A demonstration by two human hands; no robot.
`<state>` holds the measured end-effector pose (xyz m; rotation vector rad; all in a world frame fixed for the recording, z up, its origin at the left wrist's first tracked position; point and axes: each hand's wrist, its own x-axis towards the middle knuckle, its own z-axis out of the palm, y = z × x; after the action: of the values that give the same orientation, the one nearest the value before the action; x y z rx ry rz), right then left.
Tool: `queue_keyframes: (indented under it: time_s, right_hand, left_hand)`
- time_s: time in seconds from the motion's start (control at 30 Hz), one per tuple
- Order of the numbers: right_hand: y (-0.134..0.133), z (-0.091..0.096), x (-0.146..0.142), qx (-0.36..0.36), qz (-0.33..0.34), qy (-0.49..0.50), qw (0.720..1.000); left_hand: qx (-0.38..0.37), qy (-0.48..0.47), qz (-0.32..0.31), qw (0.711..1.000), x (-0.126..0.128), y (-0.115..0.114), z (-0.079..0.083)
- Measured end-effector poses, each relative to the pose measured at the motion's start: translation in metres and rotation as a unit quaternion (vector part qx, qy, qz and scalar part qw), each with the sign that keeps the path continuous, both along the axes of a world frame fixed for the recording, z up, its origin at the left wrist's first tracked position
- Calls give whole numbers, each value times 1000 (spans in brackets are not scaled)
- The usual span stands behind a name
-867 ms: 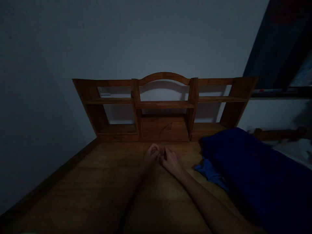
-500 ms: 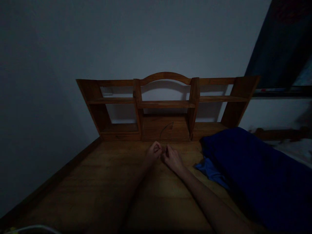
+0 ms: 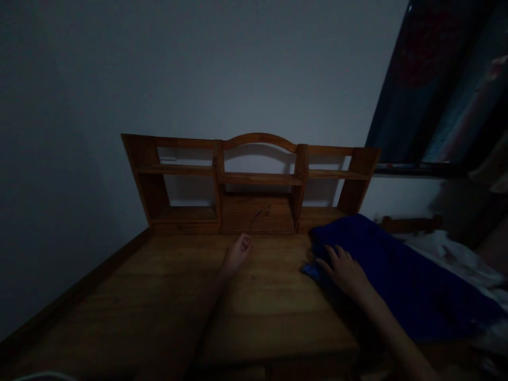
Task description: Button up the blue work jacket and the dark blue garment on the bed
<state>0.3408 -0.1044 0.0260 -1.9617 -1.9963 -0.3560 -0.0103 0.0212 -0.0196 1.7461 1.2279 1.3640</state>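
Observation:
My left hand (image 3: 239, 248) is just above the wooden desktop (image 3: 278, 296), in front of the shelf's middle section. Its fingers are curled together in a pinch, and anything between them is too small or dark to make out. A thin dark strand (image 3: 259, 214) runs down the middle panel towards this hand; whether it touches the fingers I cannot tell. My right hand (image 3: 346, 271) is over the near left part of a dark blue cloth (image 3: 397, 275), fingers spread, seemingly holding nothing. A lighter blue piece of fabric (image 3: 311, 272) pokes out from under it.
A low wooden shelf unit (image 3: 257, 179) with open compartments stands along the back of the desk, against a pale wall (image 3: 238, 69). White bedding-like fabric (image 3: 448, 254) lies beyond the cloth, below a dark window (image 3: 428, 79). A pale cable (image 3: 47, 376) shows at bottom left. The room is dim.
My right hand has moved away from beside my left hand, rightwards to the blue cloth, and its fingers have spread. My left hand stays pinched. The view has turned to the right.

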Motion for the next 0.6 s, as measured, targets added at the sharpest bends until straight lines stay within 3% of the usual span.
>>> queue_keyframes:
  time_s: [0.1,0.17,0.33,0.47,0.6]
  right_hand:
    - [-12,-30,21,-5,9,-31,999]
    - [-19,-39,26,-7,38,-41,998]
    - [-35,-30,18,-29,79,-14,996]
    - [-40,-21,18,-38,104,39,993]
    - [-40,-18,31,-30,133,196,971]
  left_hand:
    - [17,38,-2,999,-2,0,-4]
    - [28,50,-16,998,-3,-4,-4]
    - [46,76,-56,994,12,-26,2]
    - [31,54,-102,993,52,-52,4]
    - [19,72,-171,982,111,-76,4]
